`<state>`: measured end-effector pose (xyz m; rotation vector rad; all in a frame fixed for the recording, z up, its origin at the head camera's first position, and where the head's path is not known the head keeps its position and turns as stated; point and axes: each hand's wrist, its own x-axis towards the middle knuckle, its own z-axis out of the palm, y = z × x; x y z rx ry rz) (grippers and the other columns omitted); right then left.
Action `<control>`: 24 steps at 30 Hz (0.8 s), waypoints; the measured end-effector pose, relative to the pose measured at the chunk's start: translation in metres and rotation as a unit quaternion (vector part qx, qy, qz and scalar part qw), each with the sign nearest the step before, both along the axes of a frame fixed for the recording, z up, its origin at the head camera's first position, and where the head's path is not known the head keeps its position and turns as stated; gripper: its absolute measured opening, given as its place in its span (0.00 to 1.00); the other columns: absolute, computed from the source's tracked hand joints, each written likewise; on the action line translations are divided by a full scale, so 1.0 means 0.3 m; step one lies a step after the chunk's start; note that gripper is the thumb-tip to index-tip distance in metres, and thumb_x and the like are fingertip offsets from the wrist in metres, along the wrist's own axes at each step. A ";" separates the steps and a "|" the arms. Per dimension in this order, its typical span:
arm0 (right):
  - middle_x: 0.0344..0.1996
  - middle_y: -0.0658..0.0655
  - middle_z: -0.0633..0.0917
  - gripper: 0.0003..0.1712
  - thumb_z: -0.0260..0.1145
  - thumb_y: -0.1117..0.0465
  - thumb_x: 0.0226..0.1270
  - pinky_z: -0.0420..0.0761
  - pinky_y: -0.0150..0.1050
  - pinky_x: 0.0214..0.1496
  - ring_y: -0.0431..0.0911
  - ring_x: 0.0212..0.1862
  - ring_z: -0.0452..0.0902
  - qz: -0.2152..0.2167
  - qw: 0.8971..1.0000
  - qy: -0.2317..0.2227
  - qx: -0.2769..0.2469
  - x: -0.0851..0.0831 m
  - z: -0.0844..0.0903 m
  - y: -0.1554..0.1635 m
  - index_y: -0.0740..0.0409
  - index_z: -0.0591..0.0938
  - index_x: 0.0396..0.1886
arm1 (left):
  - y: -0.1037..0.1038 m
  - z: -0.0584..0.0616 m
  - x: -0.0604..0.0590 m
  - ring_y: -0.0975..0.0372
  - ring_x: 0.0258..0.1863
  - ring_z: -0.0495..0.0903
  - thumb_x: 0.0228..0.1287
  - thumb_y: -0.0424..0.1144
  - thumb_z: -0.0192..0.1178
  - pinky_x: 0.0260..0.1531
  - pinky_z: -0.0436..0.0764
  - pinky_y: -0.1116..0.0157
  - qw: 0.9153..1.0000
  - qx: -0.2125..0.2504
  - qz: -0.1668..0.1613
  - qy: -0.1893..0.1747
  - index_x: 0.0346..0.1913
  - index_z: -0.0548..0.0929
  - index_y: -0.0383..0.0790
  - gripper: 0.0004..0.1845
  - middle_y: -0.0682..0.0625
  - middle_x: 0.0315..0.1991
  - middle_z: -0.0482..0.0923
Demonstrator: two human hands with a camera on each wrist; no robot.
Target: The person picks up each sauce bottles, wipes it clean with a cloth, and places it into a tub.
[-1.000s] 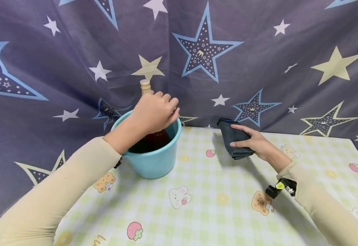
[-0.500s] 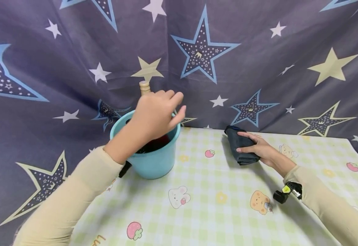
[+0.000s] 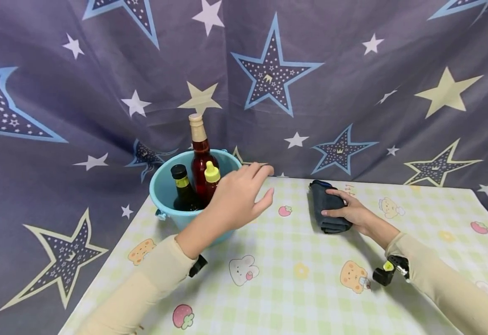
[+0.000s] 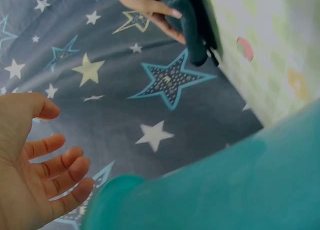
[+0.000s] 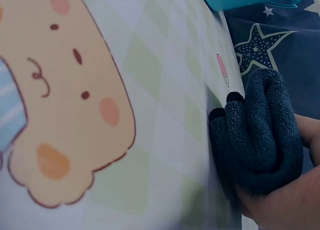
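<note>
Checked tablecloth (image 3: 294,288), right grip (image 3: 353,211) clasping folded dark towel (image 3: 327,209), left grip (image 3: 237,197) open beside bucket (image 3: 164,190)

The left hand (image 4: 25,160) fills the lower left corner, palm showing, its fingers (image 4: 60,162) spread and loosely bent, holding nothing. Just beside it, the curved teal wall of a bucket (image 4: 225,190) takes up the lower right, blurred by closeness. Behind them hangs a dark star-printed curtain (image 4: 125,85). At the top, the right hand (image 4: 145,3) rests on a folded dark cloth (image 4: 187,25) lying at the edge of the counter (image 4: 270,55), which wears a pale green checked cover.
</note>
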<state>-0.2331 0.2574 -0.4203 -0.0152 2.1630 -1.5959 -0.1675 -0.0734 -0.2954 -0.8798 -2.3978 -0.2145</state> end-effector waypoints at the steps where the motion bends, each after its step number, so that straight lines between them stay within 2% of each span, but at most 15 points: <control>1: 0.82 0.68 0.36 0.50 0.71 0.60 0.68 0.68 0.54 0.72 0.69 0.79 0.47 0.000 1.000 0.002 0.007 0.001 0.002 -0.001 0.52 0.53 0.83 | 0.003 -0.014 -0.002 0.57 0.40 0.84 0.71 0.47 0.58 0.29 0.82 0.64 1.000 0.004 0.000 -0.002 0.58 0.79 0.42 0.18 0.49 0.47 0.83; 5: 0.81 0.72 0.39 0.52 0.72 0.59 0.68 0.63 0.63 0.75 0.72 0.79 0.46 0.013 0.998 0.019 0.061 0.002 0.018 -0.009 0.53 0.52 0.83 | 0.018 -0.065 -0.007 0.58 0.37 0.82 0.71 0.46 0.58 0.30 0.81 0.64 1.000 0.009 -0.005 -0.010 0.60 0.77 0.43 0.19 0.49 0.45 0.82; 8: 0.80 0.75 0.42 0.51 0.72 0.55 0.68 0.59 0.67 0.75 0.74 0.78 0.44 0.035 0.990 0.045 0.128 0.000 0.035 -0.015 0.53 0.53 0.83 | 0.029 -0.097 -0.010 0.57 0.41 0.82 0.71 0.45 0.58 0.36 0.83 0.63 1.000 0.008 -0.010 -0.022 0.62 0.77 0.43 0.20 0.50 0.47 0.81; 12: 0.77 0.80 0.43 0.50 0.68 0.48 0.72 0.57 0.72 0.73 0.78 0.76 0.42 0.084 0.968 0.086 0.218 -0.004 0.049 -0.007 0.56 0.52 0.83 | 0.042 -0.133 -0.021 0.56 0.52 0.82 0.70 0.46 0.59 0.51 0.83 0.59 0.999 0.003 -0.007 -0.038 0.64 0.76 0.44 0.22 0.49 0.53 0.81; 15: 0.76 0.81 0.41 0.49 0.65 0.45 0.74 0.55 0.76 0.70 0.80 0.75 0.38 0.113 0.951 0.116 0.262 -0.004 0.052 0.005 0.58 0.52 0.82 | 0.055 -0.157 -0.033 0.55 0.57 0.80 0.70 0.46 0.60 0.59 0.79 0.56 0.999 -0.003 -0.001 -0.049 0.65 0.75 0.44 0.24 0.48 0.56 0.80; 18: 0.77 0.79 0.39 0.48 0.63 0.43 0.74 0.50 0.78 0.70 0.80 0.76 0.32 0.125 0.944 0.135 0.274 -0.001 0.053 0.011 0.59 0.53 0.82 | 0.068 -0.178 -0.041 0.54 0.61 0.78 0.70 0.47 0.59 0.63 0.76 0.54 0.998 -0.006 0.002 -0.068 0.67 0.73 0.44 0.25 0.47 0.59 0.78; 24: 0.79 0.77 0.33 0.47 0.57 0.44 0.79 0.44 0.78 0.71 0.78 0.77 0.27 0.130 0.952 0.153 0.232 0.004 0.069 0.011 0.58 0.46 0.83 | 0.088 -0.205 -0.059 0.51 0.68 0.73 0.73 0.49 0.57 0.69 0.72 0.51 0.993 -0.002 -0.003 -0.120 0.72 0.68 0.45 0.29 0.44 0.67 0.73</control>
